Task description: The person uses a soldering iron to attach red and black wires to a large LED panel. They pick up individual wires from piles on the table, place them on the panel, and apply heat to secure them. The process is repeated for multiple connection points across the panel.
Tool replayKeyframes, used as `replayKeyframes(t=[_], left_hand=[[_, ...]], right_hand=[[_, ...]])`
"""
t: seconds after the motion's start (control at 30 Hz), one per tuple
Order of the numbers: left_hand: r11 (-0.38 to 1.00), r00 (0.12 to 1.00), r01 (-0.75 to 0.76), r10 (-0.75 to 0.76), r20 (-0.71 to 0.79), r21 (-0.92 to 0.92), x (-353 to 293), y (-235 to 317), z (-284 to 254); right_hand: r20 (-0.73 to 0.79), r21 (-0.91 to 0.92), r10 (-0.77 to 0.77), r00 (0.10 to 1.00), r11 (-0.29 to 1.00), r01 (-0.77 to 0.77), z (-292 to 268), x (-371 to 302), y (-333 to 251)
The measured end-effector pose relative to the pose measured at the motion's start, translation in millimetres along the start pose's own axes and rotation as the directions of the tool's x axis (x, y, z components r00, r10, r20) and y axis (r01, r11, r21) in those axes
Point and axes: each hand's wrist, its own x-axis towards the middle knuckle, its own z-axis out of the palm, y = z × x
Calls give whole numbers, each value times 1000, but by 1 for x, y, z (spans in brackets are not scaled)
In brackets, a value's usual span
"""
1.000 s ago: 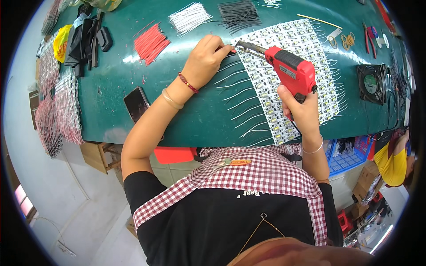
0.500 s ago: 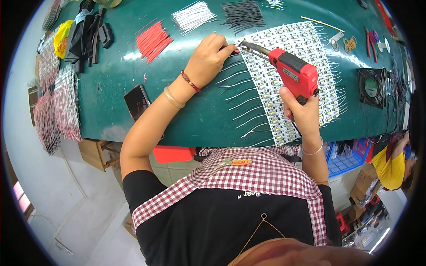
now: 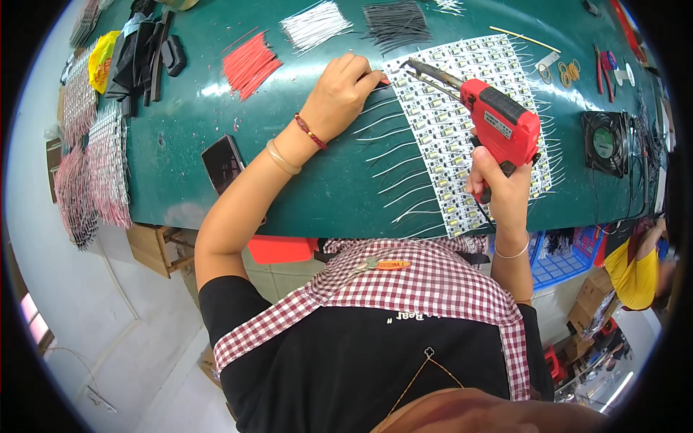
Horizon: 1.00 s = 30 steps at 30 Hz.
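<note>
My right hand (image 3: 502, 189) grips a red and black soldering gun (image 3: 503, 124), with a finger by its trigger. The gun's tip hangs over the upper left part of a panel of white LED circuit boards (image 3: 444, 148), a little right of my left fingertips. My left hand (image 3: 348, 88) is closed in a pinch at the panel's upper left corner. A small reddish-dark bit shows at its fingertips, too small to name. White and dark wires (image 3: 393, 162) stick out leftward from the panel's left edge, below that hand.
Piles of red wires (image 3: 250, 65), white wires (image 3: 315, 27) and black wires (image 3: 395, 25) lie along the far side of the green table (image 3: 303, 195). A phone (image 3: 222, 162) rests left of my forearm. At right are a black fan (image 3: 606, 143), rubber bands (image 3: 569, 73) and pliers (image 3: 599, 72).
My right hand has drawn the soldering gun to the right, and its tip has come away from my left fingertips. My left hand has stayed nearly in place.
</note>
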Motion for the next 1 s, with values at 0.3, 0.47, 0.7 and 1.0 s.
replayKeyframes(t=[0.3,0.47,0.7,1.0], left_hand=[[998,999,-38,38,-8,-51,-6,18,-4],[997,1000,-12,13,10,-77,-3,16,-1],[997,1000,-15,14,-3,-73,-5,18,0],[998,1000,-8,9,12,-62,-5,18,1]], right_hand=[[5,62,55,998,997,-55,-8,-15,10],[-11,-47,81,997,996,-82,-3,-12,9],[3,-108,63,998,992,-63,-5,-13,15],[-17,-118,70,997,990,-71,-3,-18,13]])
